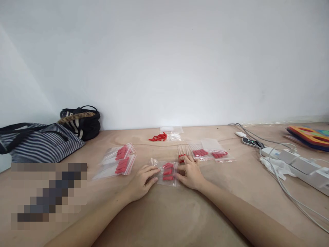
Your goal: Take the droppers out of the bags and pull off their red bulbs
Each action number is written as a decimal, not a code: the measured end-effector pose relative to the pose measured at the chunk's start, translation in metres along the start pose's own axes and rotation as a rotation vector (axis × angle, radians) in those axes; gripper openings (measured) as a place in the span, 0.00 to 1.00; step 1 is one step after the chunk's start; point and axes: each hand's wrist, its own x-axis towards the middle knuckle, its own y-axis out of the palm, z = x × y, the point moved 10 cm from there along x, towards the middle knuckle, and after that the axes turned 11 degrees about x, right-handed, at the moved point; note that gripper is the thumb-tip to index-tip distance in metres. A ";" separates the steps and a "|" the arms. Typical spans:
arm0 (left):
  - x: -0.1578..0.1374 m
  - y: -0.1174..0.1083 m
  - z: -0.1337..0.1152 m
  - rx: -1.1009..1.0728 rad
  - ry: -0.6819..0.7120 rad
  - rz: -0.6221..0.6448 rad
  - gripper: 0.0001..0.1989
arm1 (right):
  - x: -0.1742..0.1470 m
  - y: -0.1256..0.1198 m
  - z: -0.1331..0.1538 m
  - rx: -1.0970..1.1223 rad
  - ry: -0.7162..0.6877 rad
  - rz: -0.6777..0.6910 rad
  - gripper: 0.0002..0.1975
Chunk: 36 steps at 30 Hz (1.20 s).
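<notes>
On the tabletop (164, 216), a clear bag (160, 175) lies between left grip (144, 181) and right grip (191, 175), both spread, seemingly touching it.

Tabletop (144, 223): wood in appearance, faintly grained, smooth, dull sheen. Front clear bag (160, 181): thin plastic film, glossy, creased. Loose red pieces (159, 137): apparently plastic, smooth. Wall (180, 65): smooth, matt, paint-like. Striped bag (46, 142): cloth, matt. Black bag (88, 127): soft cloth, matt; trim (77, 117) rough, fur-like. Power strip (315, 176): hard plastic, smooth. Crumpled white wrapping (275, 168): thin, wrinkled; paper or plastic, I cannot tell from where I stand.
</notes>
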 end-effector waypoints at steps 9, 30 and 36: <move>0.001 -0.005 0.003 -0.066 -0.060 -0.044 0.15 | 0.001 0.010 -0.005 0.164 0.014 0.092 0.19; -0.002 0.003 0.003 0.027 -0.008 0.006 0.16 | 0.002 0.007 0.010 0.261 0.068 0.000 0.08; -0.004 0.005 0.001 0.039 0.022 0.032 0.17 | 0.002 0.010 0.024 0.368 -0.019 0.049 0.13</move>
